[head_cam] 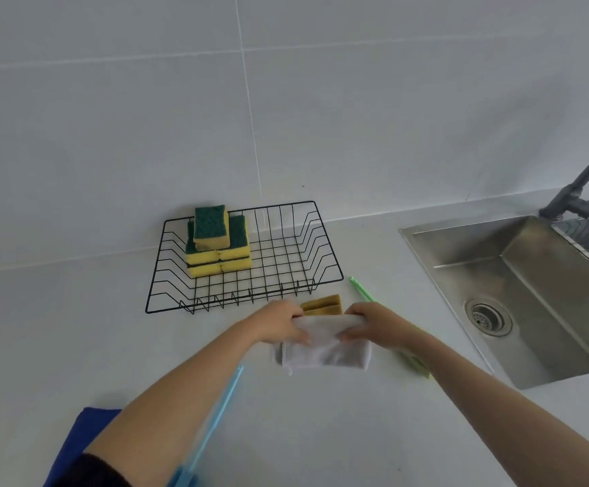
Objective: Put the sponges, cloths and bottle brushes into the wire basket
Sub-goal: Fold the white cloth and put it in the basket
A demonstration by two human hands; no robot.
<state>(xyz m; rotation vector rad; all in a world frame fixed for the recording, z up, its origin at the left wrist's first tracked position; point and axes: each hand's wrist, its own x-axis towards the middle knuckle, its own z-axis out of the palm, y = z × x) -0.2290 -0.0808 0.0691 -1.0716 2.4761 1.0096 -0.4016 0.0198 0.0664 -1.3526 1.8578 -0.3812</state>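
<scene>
I hold a folded white cloth (324, 349) with both hands, just in front of the black wire basket (324, 240). My left hand (280, 323) is closed on the cloth's upper left corner, and my right hand (373, 323) is closed on its upper right edge, fingers curled over the fold. The lower part of the cloth hangs or lies on the white countertop (75, 328); I cannot tell which.

The basket sits on the countertop against the white tiled wall (286, 100). In its left rear part stands a stack of yellow sponges with green scouring tops (217, 246), two layers side by side and one more sponge on top. The rest of the basket holds nothing.

Just beyond the white cloth, between my hands and the basket's front rim, lies a folded mustard-yellow cloth (322, 304). A thin green bottle brush handle (363, 291) runs from near the basket's front right corner down beneath my right forearm. A light blue bottle brush handle (215, 416) lies slanted beside my left forearm, blurred at its lower end. A dark blue cloth (75, 441) lies at the lower left, partly under my left arm. To the right is a stainless steel sink (532, 293) with a grey tap (581, 191).
</scene>
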